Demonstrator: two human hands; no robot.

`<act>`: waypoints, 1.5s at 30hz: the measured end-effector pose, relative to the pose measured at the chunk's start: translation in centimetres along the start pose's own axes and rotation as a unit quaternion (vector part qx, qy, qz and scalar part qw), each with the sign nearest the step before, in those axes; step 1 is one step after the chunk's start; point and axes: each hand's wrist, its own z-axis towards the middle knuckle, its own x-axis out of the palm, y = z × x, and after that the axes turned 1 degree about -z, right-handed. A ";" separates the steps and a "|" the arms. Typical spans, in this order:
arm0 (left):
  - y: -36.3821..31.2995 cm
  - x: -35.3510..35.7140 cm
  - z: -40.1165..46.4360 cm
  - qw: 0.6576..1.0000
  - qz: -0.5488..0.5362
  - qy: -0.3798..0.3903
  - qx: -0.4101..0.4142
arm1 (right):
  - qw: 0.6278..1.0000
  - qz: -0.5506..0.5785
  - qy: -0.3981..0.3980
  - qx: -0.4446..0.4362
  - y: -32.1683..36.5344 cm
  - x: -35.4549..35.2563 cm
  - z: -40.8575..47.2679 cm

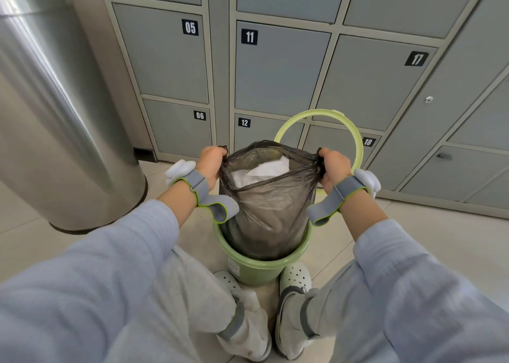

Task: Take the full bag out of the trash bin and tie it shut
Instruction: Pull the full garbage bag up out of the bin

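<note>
A dark translucent trash bag (pixel 268 205) with white paper inside rises partway out of a small green bin (pixel 256 269) on the floor between my feet. My left hand (pixel 210 162) is closed on the bag's left rim. My right hand (pixel 334 168) is closed on its right rim, and a green ring (pixel 358 147), the bin's rim piece, hangs around that hand or wrist. The bag's mouth is stretched open between both hands, its lower part still inside the bin.
A tall steel cylinder bin (pixel 55 120) stands at the left. A wall of grey numbered lockers (pixel 275 73) faces me just beyond the bin. My two feet in white clogs (pixel 294 275) flank the bin on a pale tiled floor.
</note>
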 end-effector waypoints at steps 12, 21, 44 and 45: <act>-3.8 -0.7 -1.1 0.998 -0.011 -0.011 0.055 | 0.998 0.036 0.020 -0.042 3.3 1.8 -1.2; -7.4 -2.8 -2.0 0.989 -0.078 -0.048 0.120 | 0.995 0.026 0.070 -0.072 7.0 5.4 -1.6; -10.6 -20.9 -2.2 0.945 -0.126 -0.250 0.169 | 0.973 0.005 0.230 -0.031 4.8 25.7 -5.0; -10.5 -21.9 -2.1 0.944 -0.128 -0.253 0.170 | 0.970 -0.006 0.240 -0.028 4.3 26.6 -5.2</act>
